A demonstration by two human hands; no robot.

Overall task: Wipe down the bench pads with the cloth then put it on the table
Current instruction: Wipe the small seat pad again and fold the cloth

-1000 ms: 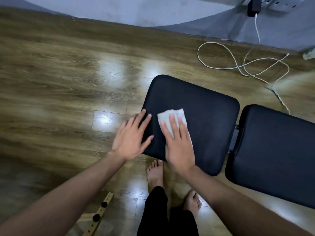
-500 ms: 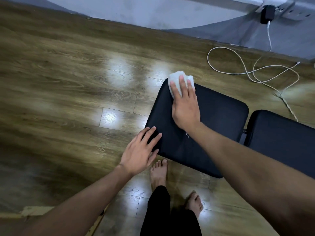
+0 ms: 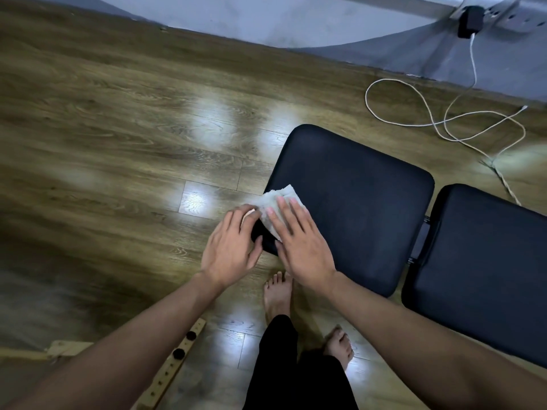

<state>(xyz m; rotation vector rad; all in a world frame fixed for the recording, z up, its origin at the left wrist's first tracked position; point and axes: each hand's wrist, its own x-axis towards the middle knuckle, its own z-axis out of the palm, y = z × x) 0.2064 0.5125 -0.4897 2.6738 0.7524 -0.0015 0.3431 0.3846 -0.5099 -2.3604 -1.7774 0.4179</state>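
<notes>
A folded white cloth (image 3: 275,202) lies on the near left edge of the black seat pad (image 3: 355,202). My right hand (image 3: 299,244) presses flat on the cloth with straight fingers. My left hand (image 3: 233,247) rests on the pad's left corner beside the cloth, its fingers bent over the edge and its fingertips close to the cloth. A second black bench pad (image 3: 485,267) sits to the right, across a narrow gap. No table is in view.
Wooden floor all round. A white cable (image 3: 444,122) loops on the floor behind the pads, running to a black charger (image 3: 470,20) on the wall. A wooden strip with black knobs (image 3: 174,356) lies at bottom left. My bare feet (image 3: 278,291) stand by the pad.
My right hand has dragged the cloth from the pad's far left corner back to the near left edge. My left hand has moved up beside the cloth.
</notes>
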